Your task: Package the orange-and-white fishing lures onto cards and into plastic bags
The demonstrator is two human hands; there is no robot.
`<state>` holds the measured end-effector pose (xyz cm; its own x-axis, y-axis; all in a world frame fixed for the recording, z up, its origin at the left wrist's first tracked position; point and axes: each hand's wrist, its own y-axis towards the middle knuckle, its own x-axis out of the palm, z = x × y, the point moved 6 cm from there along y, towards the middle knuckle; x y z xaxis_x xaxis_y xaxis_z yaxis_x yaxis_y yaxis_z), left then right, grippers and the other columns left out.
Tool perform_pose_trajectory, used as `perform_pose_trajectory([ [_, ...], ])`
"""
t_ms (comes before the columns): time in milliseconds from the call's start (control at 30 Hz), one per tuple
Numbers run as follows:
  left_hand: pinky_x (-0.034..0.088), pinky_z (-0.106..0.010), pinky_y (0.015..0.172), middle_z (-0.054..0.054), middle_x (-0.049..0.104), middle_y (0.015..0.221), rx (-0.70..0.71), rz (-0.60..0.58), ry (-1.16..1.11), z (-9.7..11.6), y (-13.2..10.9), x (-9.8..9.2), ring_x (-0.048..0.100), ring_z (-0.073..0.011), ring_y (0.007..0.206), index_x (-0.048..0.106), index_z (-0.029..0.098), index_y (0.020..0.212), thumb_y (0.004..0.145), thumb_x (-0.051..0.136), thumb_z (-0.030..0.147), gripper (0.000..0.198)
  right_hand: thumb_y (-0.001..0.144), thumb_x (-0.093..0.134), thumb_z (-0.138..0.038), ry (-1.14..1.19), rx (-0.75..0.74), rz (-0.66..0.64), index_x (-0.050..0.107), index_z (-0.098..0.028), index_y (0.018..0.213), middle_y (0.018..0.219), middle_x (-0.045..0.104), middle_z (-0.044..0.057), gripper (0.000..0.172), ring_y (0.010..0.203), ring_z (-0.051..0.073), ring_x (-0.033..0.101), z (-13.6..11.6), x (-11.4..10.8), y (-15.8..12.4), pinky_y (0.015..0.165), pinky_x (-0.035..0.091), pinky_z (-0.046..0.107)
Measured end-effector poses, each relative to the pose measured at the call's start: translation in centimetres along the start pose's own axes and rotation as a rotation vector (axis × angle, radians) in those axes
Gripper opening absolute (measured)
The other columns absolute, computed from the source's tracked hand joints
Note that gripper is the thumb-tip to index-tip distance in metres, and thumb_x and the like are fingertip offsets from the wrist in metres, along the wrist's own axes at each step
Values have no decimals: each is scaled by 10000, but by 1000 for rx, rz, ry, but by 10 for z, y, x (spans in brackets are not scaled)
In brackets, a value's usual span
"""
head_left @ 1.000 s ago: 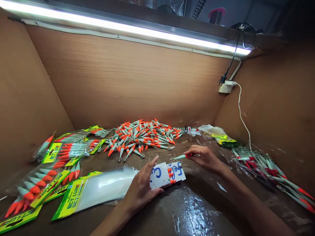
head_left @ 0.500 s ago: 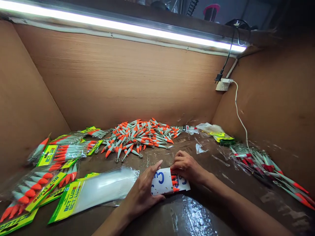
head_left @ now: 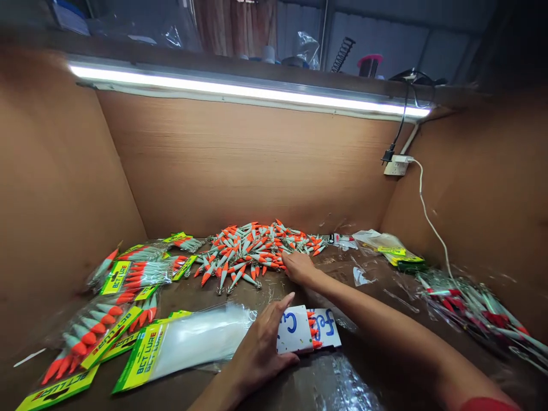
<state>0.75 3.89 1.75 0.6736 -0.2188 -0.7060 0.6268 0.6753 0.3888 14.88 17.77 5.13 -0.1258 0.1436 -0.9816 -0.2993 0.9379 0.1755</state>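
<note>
The right hand (head_left: 298,268) has left the card (head_left: 294,332) for the far lure pile (head_left: 244,245), its grip unclear; the left hand (head_left: 262,342) alone now grips the card.

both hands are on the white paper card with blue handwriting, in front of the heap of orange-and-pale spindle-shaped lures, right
Not quite: only the left hand is on the white paper card with blue handwriting. The head view shows the right hand at the near edge of the heap of orange-and-pale spindle-shaped lures. The card is indeed in front of it.
</note>
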Motion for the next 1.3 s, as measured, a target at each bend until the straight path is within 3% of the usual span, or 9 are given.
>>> perform_pose_trajectory([
  [167, 424, -455, 1072, -82, 495, 1403, 12, -1, -4, 1, -2, 0, 502, -291, 1250, 163, 362, 1539, 592, 875, 113, 1210, 866, 584, -205, 36, -21, -26, 525, -193, 1278, 984, 721, 112, 416, 886, 245, 672, 9, -8, -3, 719, 436, 280],
  [267, 428, -459, 1064, -87, 498, 1400, 5, -10, -16, 1, -3, 0, 505, -298, 1245, 171, 354, 1539, 593, 877, 132, 1202, 885, 528, -192, 111, -35, -10, 453, -208, 1390, 912, 708, 46, 510, 796, 182, 644, 37, -28, -25, 684, 426, 244],
  [333, 423, -465, 1070, -88, 497, 1405, 0, -18, -26, 1, -3, 0, 502, -302, 1251, 183, 352, 1537, 592, 880, 143, 1192, 906, 491, -217, 226, -25, -1, 476, -202, 1386, 855, 685, 19, 480, 706, 150, 608, 60, -38, -45, 630, 419, 229],
  [500, 410, -473, 1087, -77, 465, 1455, -21, -7, -59, -2, -1, -1, 492, -300, 1276, 180, 367, 1537, 606, 867, 136, 1179, 821, 675, -424, 977, 102, 30, 654, -158, 1017, 767, 650, 6, 331, 640, 134, 573, 105, -38, -104, 605, 442, 245],
  [633, 423, -480, 1082, -80, 453, 1470, -63, 17, -99, -6, -1, 1, 485, -305, 1292, 184, 362, 1535, 609, 862, 144, 1168, 702, 808, -438, 1103, 231, 121, 653, -162, 841, 756, 673, 10, 346, 670, 142, 585, 118, -28, -136, 627, 449, 252],
  [767, 407, -485, 1102, -77, 464, 1454, -102, 37, -109, -5, 2, 0, 462, -297, 1324, 180, 362, 1538, 654, 822, 124, 1118, 707, 806, -440, 1080, 229, 164, 669, -155, 792, 725, 667, 7, 327, 643, 132, 568, 117, -32, -146, 608, 441, 249],
  [1000, 431, -460, 1087, -65, 512, 1403, -144, 68, -83, -4, 6, -3, 497, -290, 1302, 201, 361, 1531, 679, 809, 138, 1071, 750, 781, -416, 994, 138, 111, 693, -157, 795, 764, 696, 24, 278, 688, 151, 605, 98, -38, -153, 627, 460, 255],
  [1300, 419, -456, 1097, -61, 460, 1444, -68, -12, -29, 9, 3, 5, 489, -284, 1291, 210, 381, 1521, 651, 793, 52, 1098, 835, 750, -353, 713, -47, 193, 752, -213, 831, 823, 693, 27, 140, 773, 163, 630, 41, -27, -155, 686, 464, 261],
])
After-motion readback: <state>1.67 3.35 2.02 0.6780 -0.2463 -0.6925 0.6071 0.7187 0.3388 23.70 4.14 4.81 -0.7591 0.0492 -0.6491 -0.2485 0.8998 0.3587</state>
